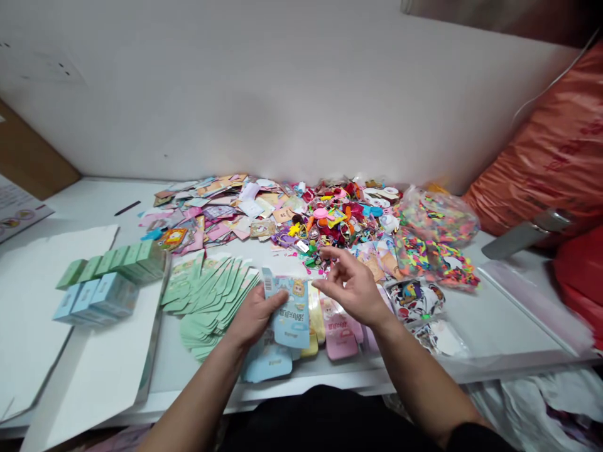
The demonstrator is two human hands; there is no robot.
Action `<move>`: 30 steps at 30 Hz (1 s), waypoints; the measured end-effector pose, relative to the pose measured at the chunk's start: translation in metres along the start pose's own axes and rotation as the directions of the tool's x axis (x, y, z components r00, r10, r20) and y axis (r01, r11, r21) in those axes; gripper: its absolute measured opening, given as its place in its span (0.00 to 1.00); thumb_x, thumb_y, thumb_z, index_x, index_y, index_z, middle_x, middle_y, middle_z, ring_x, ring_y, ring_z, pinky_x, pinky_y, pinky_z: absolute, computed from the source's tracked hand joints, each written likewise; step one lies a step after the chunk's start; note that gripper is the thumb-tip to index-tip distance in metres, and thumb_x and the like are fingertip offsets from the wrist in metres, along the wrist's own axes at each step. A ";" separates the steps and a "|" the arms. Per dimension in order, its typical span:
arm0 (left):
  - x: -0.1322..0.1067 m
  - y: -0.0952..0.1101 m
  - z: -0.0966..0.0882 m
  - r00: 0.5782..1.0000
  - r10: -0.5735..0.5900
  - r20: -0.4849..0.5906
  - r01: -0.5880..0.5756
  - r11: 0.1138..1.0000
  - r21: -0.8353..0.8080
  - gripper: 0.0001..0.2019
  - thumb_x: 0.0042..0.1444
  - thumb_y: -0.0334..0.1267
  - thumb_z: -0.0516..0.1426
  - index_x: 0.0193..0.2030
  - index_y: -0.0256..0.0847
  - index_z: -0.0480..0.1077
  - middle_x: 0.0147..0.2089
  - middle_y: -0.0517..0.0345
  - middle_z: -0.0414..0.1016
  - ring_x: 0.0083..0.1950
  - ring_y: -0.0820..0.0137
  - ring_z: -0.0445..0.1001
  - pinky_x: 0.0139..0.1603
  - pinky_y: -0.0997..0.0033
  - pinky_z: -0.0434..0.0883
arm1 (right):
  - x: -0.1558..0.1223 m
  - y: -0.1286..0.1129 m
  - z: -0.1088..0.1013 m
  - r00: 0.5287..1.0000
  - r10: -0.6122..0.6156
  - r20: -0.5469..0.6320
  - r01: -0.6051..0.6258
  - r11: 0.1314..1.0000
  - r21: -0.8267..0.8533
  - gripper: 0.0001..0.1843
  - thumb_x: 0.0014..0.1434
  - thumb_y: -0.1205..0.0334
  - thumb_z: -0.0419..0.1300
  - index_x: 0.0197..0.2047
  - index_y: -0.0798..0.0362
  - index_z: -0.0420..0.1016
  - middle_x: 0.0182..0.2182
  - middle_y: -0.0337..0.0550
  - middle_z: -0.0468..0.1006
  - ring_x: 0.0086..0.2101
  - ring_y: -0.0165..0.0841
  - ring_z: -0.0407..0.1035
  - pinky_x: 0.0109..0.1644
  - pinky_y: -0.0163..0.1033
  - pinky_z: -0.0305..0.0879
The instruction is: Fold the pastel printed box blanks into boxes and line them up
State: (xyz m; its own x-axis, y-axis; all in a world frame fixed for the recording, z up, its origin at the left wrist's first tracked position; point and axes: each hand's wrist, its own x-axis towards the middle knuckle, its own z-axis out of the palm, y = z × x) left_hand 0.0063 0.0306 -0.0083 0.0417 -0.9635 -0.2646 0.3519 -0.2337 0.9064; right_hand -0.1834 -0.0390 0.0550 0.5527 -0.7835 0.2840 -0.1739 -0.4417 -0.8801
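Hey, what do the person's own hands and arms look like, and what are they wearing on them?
The left hand and right hand are bare, with no gloves, rings or watch showing. The left forearm and right forearm are bare too. A black sleeve shows above the right forearm; none shows on the left.

Soft, even light is brightening the white wall (pixel 264 94), faint shadows are settling beneath the paper pile (pixel 221 220), glare is glinting off the plastic bag (pixel 438 216), blur is smearing the red sack (pixel 579 276) at far right, wide-lens distortion is bending the table edge (pixel 518 363) along the bottom of the frame
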 end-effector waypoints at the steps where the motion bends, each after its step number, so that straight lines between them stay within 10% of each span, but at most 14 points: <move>1: 0.002 0.003 0.000 1.000 0.018 0.013 -0.018 0.999 0.049 0.23 0.44 0.48 0.64 0.44 0.35 0.70 0.37 0.51 0.78 0.35 0.61 0.76 0.38 0.62 0.72 | -0.001 0.003 0.001 0.996 0.057 0.066 -0.060 0.997 0.046 0.27 0.53 0.54 0.64 0.54 0.52 0.66 0.41 0.44 0.73 0.23 0.23 0.63 0.26 0.30 0.61; 4: 0.012 0.016 0.001 0.990 0.132 0.052 -0.141 0.957 0.253 0.21 0.48 0.54 0.60 0.42 0.38 0.71 0.38 0.53 0.77 0.38 0.63 0.74 0.41 0.63 0.71 | 0.001 0.017 0.006 0.969 0.079 0.235 -0.092 0.995 0.046 0.16 0.56 0.55 0.61 0.45 0.54 0.72 0.28 0.37 0.72 0.23 0.25 0.63 0.25 0.30 0.59; 8: 0.036 0.028 0.000 0.918 0.375 -0.128 -0.272 0.832 0.484 0.22 0.56 0.58 0.49 0.30 0.41 0.70 0.33 0.57 0.72 0.35 0.69 0.68 0.38 0.69 0.68 | 0.021 0.040 0.012 0.996 -0.091 0.009 0.090 0.973 -0.214 0.12 0.58 0.62 0.56 0.45 0.54 0.72 0.33 0.43 0.74 0.31 0.30 0.66 0.36 0.34 0.64; 13: 0.069 0.025 -0.004 0.956 0.273 -0.104 -0.245 0.943 0.224 0.21 0.54 0.58 0.52 0.35 0.40 0.71 0.22 0.64 0.61 0.24 0.74 0.59 0.26 0.74 0.60 | 0.051 0.073 0.019 0.991 -0.133 0.033 0.137 0.970 -0.200 0.10 0.59 0.60 0.56 0.43 0.54 0.71 0.37 0.46 0.73 0.37 0.33 0.67 0.42 0.37 0.64; 17: 0.080 0.021 -0.013 0.961 0.245 -0.126 -0.204 0.940 0.274 0.20 0.50 0.53 0.58 0.42 0.39 0.73 0.23 0.64 0.65 0.25 0.76 0.61 0.28 0.75 0.60 | 0.060 0.100 0.023 0.973 0.080 0.217 -0.117 0.980 0.160 0.21 0.60 0.45 0.52 0.45 0.54 0.69 0.32 0.41 0.72 0.29 0.29 0.68 0.34 0.34 0.65; 21: 0.082 0.015 -0.022 0.948 0.282 -0.149 -0.200 0.890 0.410 0.18 0.49 0.49 0.59 0.42 0.38 0.75 0.27 0.62 0.70 0.26 0.75 0.62 0.30 0.75 0.62 | 0.063 0.121 0.030 0.918 0.248 0.310 -0.371 0.814 0.447 0.32 0.55 0.34 0.51 0.43 0.56 0.70 0.27 0.40 0.73 0.28 0.29 0.69 0.35 0.36 0.67; 30: 0.110 -0.010 -0.032 0.933 0.292 -0.210 -0.170 0.873 0.458 0.17 0.46 0.48 0.59 0.37 0.37 0.75 0.31 0.58 0.77 0.31 0.71 0.70 0.32 0.74 0.65 | 0.086 0.119 0.037 0.695 0.596 0.403 -0.719 0.553 0.421 0.10 0.56 0.58 0.59 0.33 0.57 0.70 0.22 0.40 0.74 0.18 0.27 0.68 0.21 0.31 0.65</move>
State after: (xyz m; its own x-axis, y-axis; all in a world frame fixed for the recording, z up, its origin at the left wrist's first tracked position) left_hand 0.0378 -0.0689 -0.0567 0.3382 -0.9397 -0.0515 -0.1283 -0.1003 0.9866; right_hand -0.1263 -0.1432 -0.0396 0.6085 -0.6315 -0.4805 -0.1506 0.5027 -0.8513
